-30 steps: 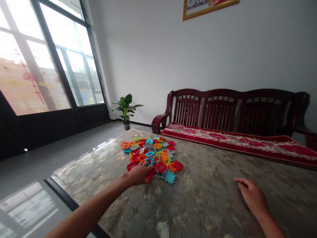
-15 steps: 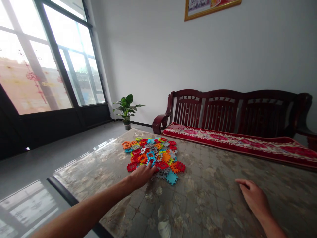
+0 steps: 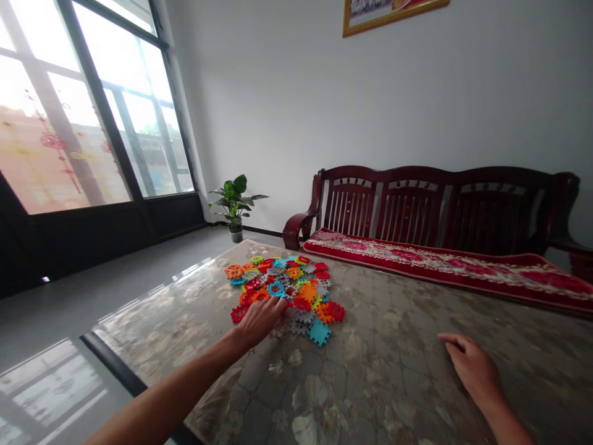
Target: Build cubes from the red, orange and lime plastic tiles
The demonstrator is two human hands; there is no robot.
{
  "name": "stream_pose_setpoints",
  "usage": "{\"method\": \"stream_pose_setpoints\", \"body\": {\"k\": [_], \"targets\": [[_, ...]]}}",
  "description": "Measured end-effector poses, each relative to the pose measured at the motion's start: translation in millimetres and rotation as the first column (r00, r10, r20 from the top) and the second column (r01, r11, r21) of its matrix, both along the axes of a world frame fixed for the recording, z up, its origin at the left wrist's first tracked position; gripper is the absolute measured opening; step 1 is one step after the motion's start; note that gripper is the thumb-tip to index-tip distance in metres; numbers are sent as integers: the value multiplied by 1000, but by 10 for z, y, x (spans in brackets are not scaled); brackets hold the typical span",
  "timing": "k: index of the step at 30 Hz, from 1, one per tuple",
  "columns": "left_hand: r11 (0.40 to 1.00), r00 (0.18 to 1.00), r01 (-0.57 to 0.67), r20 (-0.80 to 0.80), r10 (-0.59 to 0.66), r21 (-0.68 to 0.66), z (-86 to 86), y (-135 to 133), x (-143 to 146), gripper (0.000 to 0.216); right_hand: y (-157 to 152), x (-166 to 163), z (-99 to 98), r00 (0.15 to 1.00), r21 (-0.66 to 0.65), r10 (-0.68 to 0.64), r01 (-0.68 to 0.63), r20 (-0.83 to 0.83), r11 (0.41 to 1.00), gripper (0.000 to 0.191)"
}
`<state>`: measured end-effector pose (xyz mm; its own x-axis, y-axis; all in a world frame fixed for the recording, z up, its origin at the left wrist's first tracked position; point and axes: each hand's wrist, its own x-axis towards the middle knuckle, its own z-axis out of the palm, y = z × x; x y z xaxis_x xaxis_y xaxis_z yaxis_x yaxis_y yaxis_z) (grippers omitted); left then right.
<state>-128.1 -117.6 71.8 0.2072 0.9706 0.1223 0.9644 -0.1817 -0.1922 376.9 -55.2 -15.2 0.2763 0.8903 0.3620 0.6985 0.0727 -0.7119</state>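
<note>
A heap of flat interlocking plastic tiles [image 3: 287, 287] in red, orange, blue, grey and green lies on the far left part of the table [image 3: 380, 377]. My left hand [image 3: 260, 320] reaches into the near edge of the heap, fingers curled down onto the tiles; what they grip is hidden. A blue tile [image 3: 319, 332] lies loose at the heap's near right. My right hand [image 3: 472, 368] rests palm down on the table at the right, fingers loosely extended, holding nothing.
The table has a floral brown-grey cover. Behind it stands a dark red wooden bench [image 3: 440, 210] with a red patterned cushion [image 3: 445, 266]. A potted plant [image 3: 235, 204] stands by the wall, large windows at the left.
My left hand has shifted slightly within the near edge of the heap and several tiles have been nudged. My right hand has stayed in place.
</note>
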Motion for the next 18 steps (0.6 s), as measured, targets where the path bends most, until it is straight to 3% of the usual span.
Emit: {"method": "stream_pose_setpoints", "body": {"k": [5, 9, 14, 18], "targets": [[991, 951, -123, 291, 101, 59, 110, 132, -125, 22, 10, 27, -26, 1000, -5, -1, 1, -1, 1000, 38], [950, 808, -306, 543, 228, 56, 291, 374, -227, 20, 13, 30, -29, 1000, -13, -3, 3, 2, 1000, 39], [928, 735, -372, 617, 281, 21, 441, 706, -304, 42, 4, 13, -9, 1000, -18, -11, 11, 5, 1000, 41], [923, 734, -381, 626, 263, 59, 374, 689, -178, 62, 4, 10, -14, 1000, -5, -11, 11, 8, 1000, 40]]}}
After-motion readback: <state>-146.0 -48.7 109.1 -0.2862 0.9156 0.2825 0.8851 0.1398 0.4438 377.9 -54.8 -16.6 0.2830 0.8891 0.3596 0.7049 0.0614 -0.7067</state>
